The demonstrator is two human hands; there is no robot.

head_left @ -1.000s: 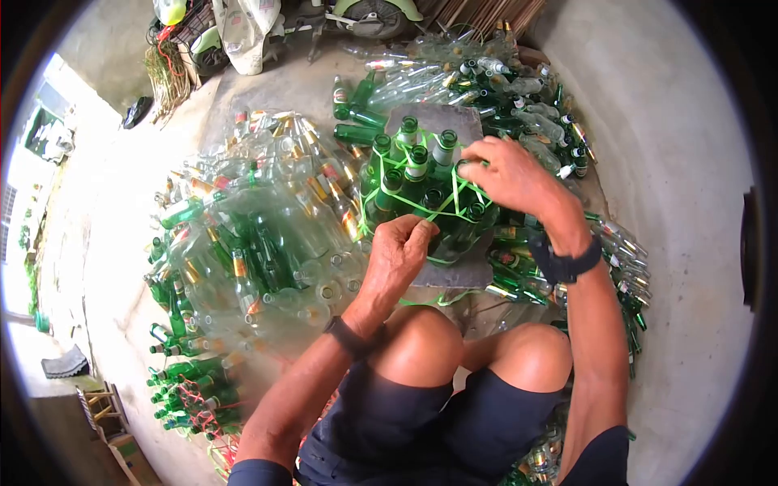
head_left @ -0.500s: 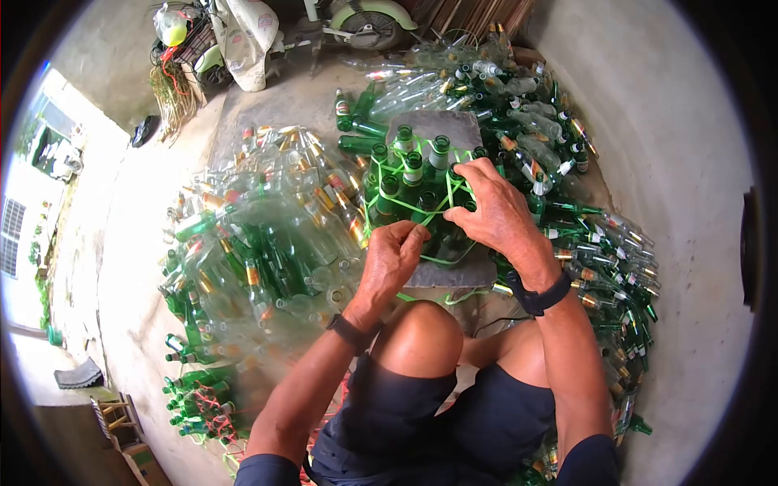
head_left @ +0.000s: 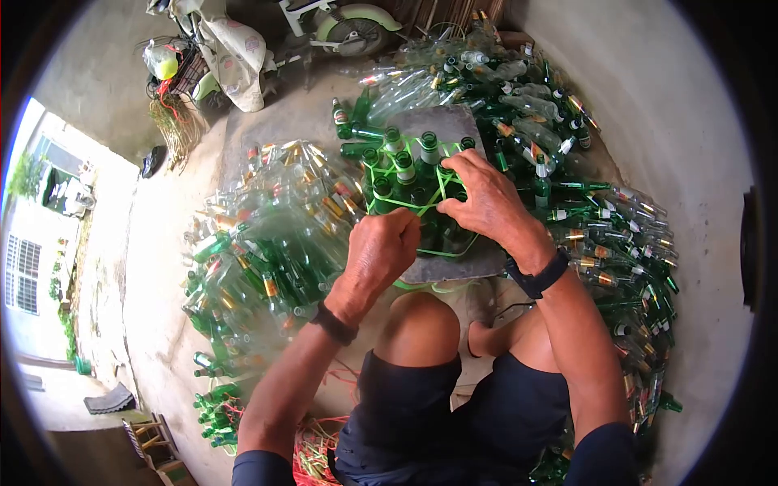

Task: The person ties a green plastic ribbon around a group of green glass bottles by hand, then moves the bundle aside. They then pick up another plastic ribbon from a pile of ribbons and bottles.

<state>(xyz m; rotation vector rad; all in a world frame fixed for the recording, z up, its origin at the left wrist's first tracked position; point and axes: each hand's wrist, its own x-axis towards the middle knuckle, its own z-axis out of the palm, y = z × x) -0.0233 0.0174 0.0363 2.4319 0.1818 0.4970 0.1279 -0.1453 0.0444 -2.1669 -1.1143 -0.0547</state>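
A tight cluster of upright green glass bottles (head_left: 405, 168) stands in front of me, with bright green plastic strap (head_left: 395, 202) looped around and between the necks. My left hand (head_left: 384, 249) is closed in a pinch on the strap at the near side of the cluster; its fingertips are partly hidden. On the right side of the cluster, my right hand (head_left: 491, 197) curls its thumb and fingers around a green bottle's neck, touching the strap there. Beneath the bottles is a dark flat slab (head_left: 450, 121).
Clear and green bottles (head_left: 279, 194) lie heaped at left. Another heap of bottles (head_left: 620, 243) runs along the right wall. Red and green strapping (head_left: 320, 445) lies by my legs. A two-wheeler's wheel (head_left: 354, 34) and a white sack (head_left: 231, 61) are at the back.
My left hand has turned, its back now facing up more, and still pinches the strap. My right hand stays at the same bottle necks. The whole view has shifted slightly.
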